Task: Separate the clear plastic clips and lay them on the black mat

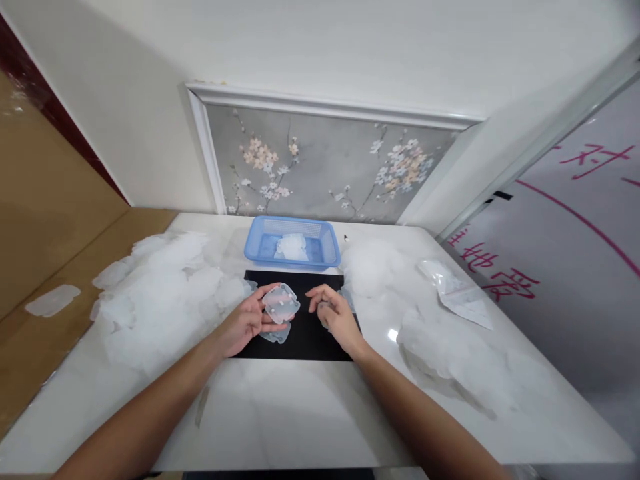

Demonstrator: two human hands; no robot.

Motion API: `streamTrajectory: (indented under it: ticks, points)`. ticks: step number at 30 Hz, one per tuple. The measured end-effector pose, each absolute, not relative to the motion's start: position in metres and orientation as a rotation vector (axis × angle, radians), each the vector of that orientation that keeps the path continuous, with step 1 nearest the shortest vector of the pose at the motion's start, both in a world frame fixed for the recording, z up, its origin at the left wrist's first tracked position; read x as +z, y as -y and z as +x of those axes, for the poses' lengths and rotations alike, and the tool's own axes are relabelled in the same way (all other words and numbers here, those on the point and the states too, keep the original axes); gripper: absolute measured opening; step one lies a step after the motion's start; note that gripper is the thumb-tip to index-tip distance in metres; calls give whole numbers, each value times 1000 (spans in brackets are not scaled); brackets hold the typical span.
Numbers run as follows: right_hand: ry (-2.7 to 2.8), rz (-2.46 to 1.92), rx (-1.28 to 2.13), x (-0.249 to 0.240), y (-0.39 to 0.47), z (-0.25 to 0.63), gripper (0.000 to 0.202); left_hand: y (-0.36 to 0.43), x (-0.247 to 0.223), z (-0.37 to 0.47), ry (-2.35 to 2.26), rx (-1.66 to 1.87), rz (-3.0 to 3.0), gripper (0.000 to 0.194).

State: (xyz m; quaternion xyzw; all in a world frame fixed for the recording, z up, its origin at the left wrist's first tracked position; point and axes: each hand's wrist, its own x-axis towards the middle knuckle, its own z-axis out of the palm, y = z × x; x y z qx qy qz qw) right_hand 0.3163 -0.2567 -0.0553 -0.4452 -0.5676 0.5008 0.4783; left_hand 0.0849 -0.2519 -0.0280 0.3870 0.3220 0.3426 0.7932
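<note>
The white board [565,320] at right carries red handwriting [515,287], in which 对 and 爱 can be read. Over the black mat [315,343], the right hand [337,317] is curled, its grip I cannot tell, while the left hand [245,323] pinches a clear plastic piece [281,303].

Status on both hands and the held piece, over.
Left hand holding translucent piece above black mat. Right hand half-curled, apart from piece. Second piece beneath, possibly in the way.

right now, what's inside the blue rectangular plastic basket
Inside the basket, a heap of thin, whitish plastic pieces lies on its floor; what the heap covers cannot be seen.
</note>
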Motion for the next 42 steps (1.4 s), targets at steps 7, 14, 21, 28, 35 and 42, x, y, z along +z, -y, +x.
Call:
streamTrajectory:
  ticks: [7, 14, 21, 28, 35, 42]
  points:
    - [1830, -1074, 833, -41, 264, 302, 43, 253, -29, 85, -668, 730, 911, 90]
    - [1390, -1279, 1026, -39, 250, 318, 29, 253, -25, 85, -1046, 715, 1619, 68]
    - [977, -1132, 1721, -42, 246, 334, 39, 247, -27, 89, -1295, 570, 1919, 47]
    - [706, -1002, 1917, -41, 246, 332, 40, 247, -27, 94, -1231, 884, 1234, 38]
    - [644, -1011, 1947, -45, 245, 332, 43, 248, -16, 95, -1004, 892, 768, 48]
    - [741, -1092, 1914, -49, 247, 332, 48, 248, -9, 93, -915, 846, 622, 43]
